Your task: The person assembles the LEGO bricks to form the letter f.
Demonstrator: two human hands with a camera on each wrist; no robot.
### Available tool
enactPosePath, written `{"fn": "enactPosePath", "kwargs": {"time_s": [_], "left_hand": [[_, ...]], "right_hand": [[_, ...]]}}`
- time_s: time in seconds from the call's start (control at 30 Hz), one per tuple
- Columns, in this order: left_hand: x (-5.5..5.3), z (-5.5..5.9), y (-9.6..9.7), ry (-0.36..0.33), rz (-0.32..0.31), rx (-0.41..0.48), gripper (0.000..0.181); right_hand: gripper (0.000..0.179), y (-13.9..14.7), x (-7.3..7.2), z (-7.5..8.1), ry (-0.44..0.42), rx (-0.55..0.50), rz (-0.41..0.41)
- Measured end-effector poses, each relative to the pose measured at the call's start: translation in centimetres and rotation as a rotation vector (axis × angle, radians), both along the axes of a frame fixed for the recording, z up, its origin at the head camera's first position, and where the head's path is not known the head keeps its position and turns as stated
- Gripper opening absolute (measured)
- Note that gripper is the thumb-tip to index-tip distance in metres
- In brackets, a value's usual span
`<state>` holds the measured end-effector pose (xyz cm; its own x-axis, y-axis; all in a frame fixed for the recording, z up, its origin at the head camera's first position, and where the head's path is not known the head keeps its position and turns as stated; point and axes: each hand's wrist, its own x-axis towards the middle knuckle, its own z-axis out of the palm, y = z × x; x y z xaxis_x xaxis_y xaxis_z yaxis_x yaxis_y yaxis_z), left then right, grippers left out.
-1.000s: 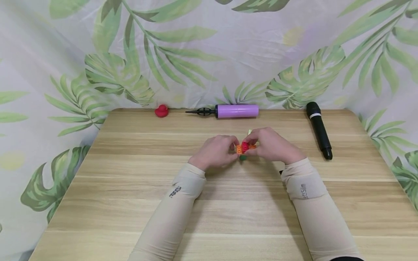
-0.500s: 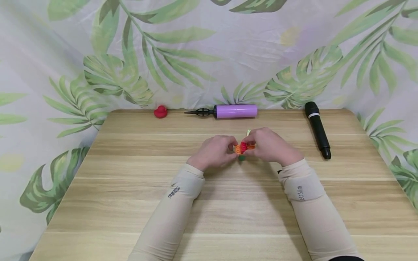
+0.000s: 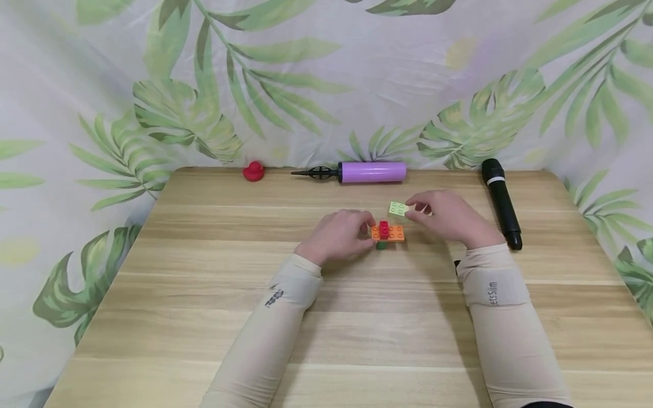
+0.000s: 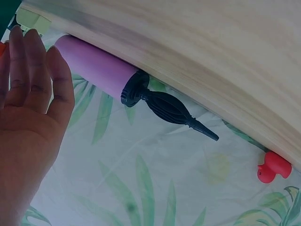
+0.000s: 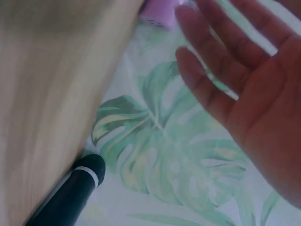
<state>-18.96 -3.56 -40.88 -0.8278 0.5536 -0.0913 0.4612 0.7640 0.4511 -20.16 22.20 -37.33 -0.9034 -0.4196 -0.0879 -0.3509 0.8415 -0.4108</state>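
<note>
1. Orange rectangular studded plastic brick (image 3: pixel 396 233), topped by a small red one (image 3: pixel 384 229), sits over the wooden table (image 3: pixel 377 340).
2. Left hand (image 3: pixel 339 237): grip pinches its left end.
3. Right hand (image 3: pixel 449 218): fingertips at pale-green studded brick (image 3: pixel 397 209); cannot tell whether clamped.

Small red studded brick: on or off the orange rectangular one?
On: head view shows the red brick atop the orange brick, which extends either side.
</note>
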Motion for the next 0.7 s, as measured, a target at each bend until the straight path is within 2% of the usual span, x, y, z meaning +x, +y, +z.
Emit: {"fn": "enactPosePath", "kwargs": {"time_s": [0.1,0.23,0.43,0.7], "left_hand": [[0.0,0.0,0.0,-0.003,-0.003,-0.012,0.037],[0.0,0.0,0.1,0.002,-0.005,-0.017,0.037],[0.1,0.2,0.1,0.011,-0.010,-0.014,0.037],[0.1,0.1,0.1,0.014,-0.010,-0.020,0.037]], "right_hand": [[0.051,0.0,-0.4,-0.9,-0.009,0.043,-0.023],[0.061,-0.9,-0.4,-1.8,-0.032,0.103,-0.014],[0.055,-1.5,-0.1,-2.4,-0.035,0.185,0.009],[0.042,-1.6,-0.3,-2.8,-0.002,0.184,-0.012]]}}
